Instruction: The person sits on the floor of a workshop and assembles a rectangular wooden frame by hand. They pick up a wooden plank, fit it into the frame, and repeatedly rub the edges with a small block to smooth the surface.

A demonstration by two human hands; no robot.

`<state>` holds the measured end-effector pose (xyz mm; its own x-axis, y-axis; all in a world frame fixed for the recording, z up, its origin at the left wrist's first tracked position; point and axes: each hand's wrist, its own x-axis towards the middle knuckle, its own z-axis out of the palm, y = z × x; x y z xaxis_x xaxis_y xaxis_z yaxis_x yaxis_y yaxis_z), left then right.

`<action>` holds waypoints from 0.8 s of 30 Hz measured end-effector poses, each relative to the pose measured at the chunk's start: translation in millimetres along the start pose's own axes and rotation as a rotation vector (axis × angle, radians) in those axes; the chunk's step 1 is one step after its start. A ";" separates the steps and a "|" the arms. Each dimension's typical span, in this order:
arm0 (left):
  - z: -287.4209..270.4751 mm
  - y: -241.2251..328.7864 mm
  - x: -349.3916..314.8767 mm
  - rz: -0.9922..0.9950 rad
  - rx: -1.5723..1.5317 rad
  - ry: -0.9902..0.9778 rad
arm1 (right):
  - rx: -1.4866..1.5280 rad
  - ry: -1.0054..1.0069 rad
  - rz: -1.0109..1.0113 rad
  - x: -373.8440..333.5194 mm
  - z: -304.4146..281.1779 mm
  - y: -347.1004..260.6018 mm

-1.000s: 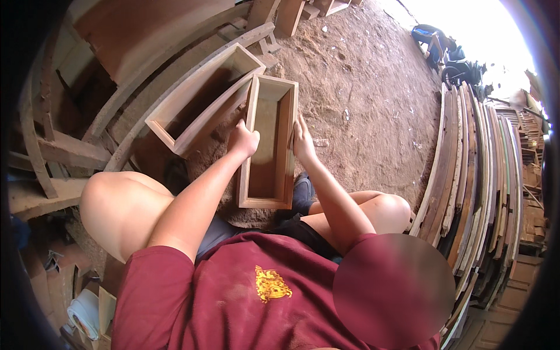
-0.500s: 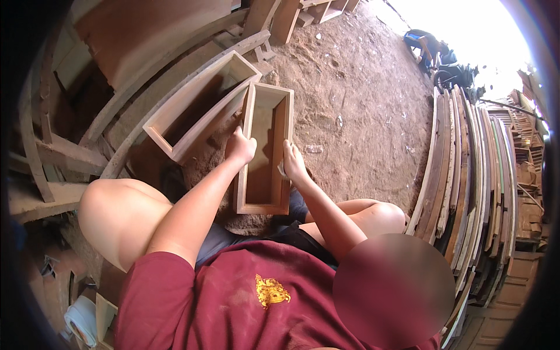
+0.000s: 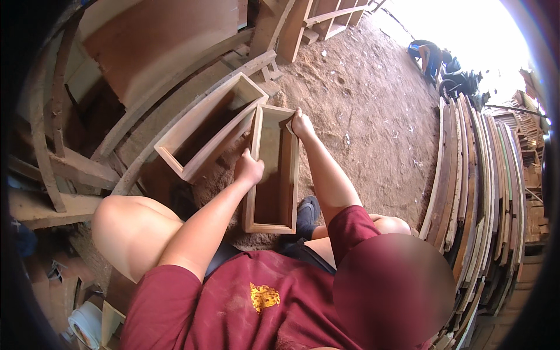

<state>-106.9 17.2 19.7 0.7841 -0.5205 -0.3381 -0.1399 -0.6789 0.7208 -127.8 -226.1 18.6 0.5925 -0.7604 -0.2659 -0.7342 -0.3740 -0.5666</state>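
Note:
Between my legs stands a long, open wooden drawer box (image 3: 271, 228), its length pointing away from me. The fingers of my left hand (image 3: 249, 168) are closed on its left wall, near the middle. At the far right corner, my right hand (image 3: 302, 124) is closed over the rim, pressing a small pale sheet (image 3: 289, 126) that looks like sandpaper; most of it is hidden under the fingers. A second open wooden drawer box (image 3: 223, 144) lies slanted to the left, its far end close beside the first one.
Curved-looking wooden beams (image 3: 76, 166) and a large brown panel (image 3: 163, 49) fill the left. A tall stack of planks (image 3: 466, 192) stands at the right. Far off, a person bends down (image 3: 430, 55) near a motorcycle (image 3: 458, 84). Bare soil (image 3: 361, 116) lies ahead. A white roll (image 3: 86, 324) sits lower left.
My right hand has slid along the right rim, from about its middle to the far corner. My left hand has shifted nearer to me along the left wall. The view has tilted slightly.

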 end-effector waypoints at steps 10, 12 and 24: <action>14.7 2.2 0.6 0.017 -0.007 0.021 | -0.122 -0.094 -0.145 -85.2 19.7 97.7; 9.7 -14.2 5.0 0.046 -0.010 0.096 | -0.041 -0.138 -0.053 -150.2 16.1 59.2; 8.5 -0.1 1.3 0.037 -0.072 0.030 | -0.205 -0.209 -0.030 -295.3 6.3 72.1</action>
<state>-111.0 12.2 14.1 0.7969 -0.5281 -0.2934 -0.1256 -0.6198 0.7746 -353.6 -25.1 51.3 0.6552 -0.6290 -0.4184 -0.7540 -0.5104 -0.4134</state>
